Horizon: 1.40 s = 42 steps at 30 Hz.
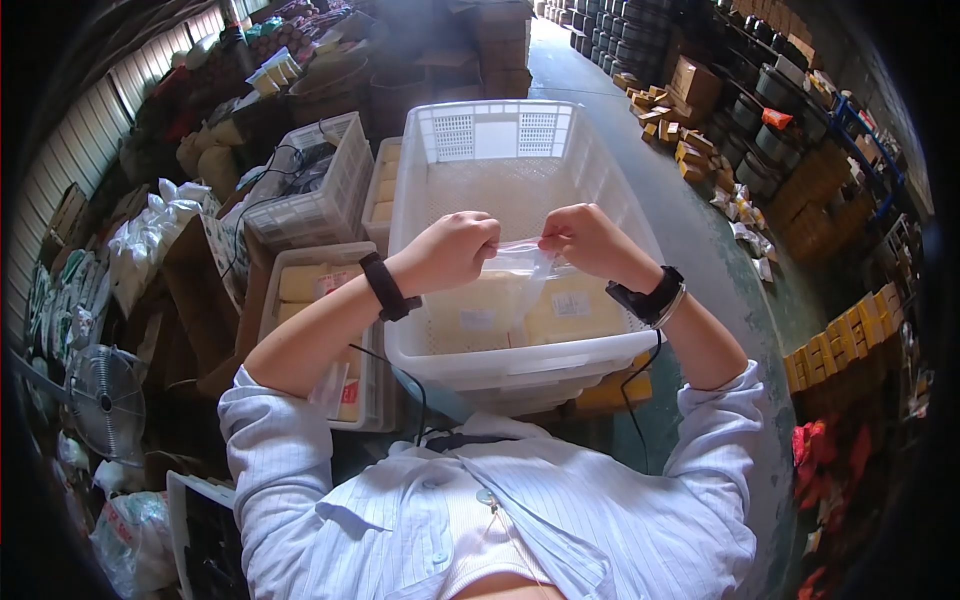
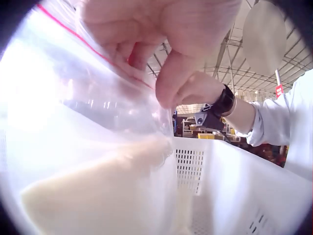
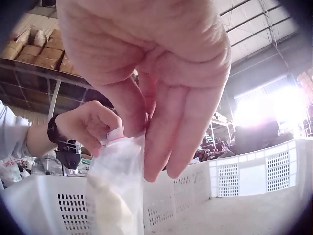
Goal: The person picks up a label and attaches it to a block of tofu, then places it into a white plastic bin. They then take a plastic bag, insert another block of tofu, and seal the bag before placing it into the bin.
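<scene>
Two hands pinching the top of one clear zip bag (image 1: 520,262) above the white crate (image 1: 610,352)

You hold its red-lined seal between your left hand (image 1: 455,248) and right hand (image 1: 585,238), each grip clamped on the strip; I judge sealing underway, placing left. Filled packets (image 1: 575,312) lie below, more crates (image 1: 320,205) left, nothing blocking

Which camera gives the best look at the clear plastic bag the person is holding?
The head view: it shows the whole clear bag over the white crate, pinched at its top by the left hand and right hand. The left wrist view shows only a blurred close-up with its red seal line; the right wrist view shows it edge-on.
</scene>
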Tool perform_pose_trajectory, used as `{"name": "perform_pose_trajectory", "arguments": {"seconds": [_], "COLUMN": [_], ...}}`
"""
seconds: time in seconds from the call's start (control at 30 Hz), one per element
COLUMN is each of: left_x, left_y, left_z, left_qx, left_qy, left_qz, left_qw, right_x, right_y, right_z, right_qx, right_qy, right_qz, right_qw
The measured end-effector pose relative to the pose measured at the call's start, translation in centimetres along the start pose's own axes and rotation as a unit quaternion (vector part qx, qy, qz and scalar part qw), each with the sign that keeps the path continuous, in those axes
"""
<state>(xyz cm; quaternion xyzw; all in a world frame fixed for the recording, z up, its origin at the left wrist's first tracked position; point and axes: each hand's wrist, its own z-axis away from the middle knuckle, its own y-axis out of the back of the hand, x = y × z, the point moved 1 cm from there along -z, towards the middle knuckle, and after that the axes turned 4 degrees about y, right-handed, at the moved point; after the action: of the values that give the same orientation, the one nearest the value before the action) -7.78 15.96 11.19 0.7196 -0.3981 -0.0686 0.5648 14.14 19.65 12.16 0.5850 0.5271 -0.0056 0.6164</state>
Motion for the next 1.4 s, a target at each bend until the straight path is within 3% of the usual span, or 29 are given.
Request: {"name": "perform_pose_trajectory", "arguments": {"seconds": [0.9,1.1,1.2,1.33,1.4], "left_x": [1.2,1.2,0.4,0.2,-0.2], "left_y": [-2.4,-2.3,-1.4,-1.7,-0.7], "left_z": [-2.6,-2.5,-2.1,-1.8,-1.0], "left_qx": [0.036,0.028,0.006,0.035,-0.006], "left_qy": [-0.042,-0.013,-0.013,-0.005,0.03], "left_qz": [0.002,0.045,0.051,0.055,0.019], "left_qw": [0.998,0.998,0.999,0.998,0.999], "right_x": [1.0,0.8,0.8,-0.7,-0.1], "right_y": [-0.7,-0.7,-0.7,-1.0,-1.2], "right_z": [0.0,0.1,0.2,-0.2,-0.5], "right_qx": [0.022,0.024,0.024,0.019,0.014], "right_qy": [0.048,0.068,0.061,0.105,0.106], "right_qz": [-0.056,0.025,-0.004,0.057,0.081], "right_qw": [0.997,0.997,0.998,0.993,0.991]}}
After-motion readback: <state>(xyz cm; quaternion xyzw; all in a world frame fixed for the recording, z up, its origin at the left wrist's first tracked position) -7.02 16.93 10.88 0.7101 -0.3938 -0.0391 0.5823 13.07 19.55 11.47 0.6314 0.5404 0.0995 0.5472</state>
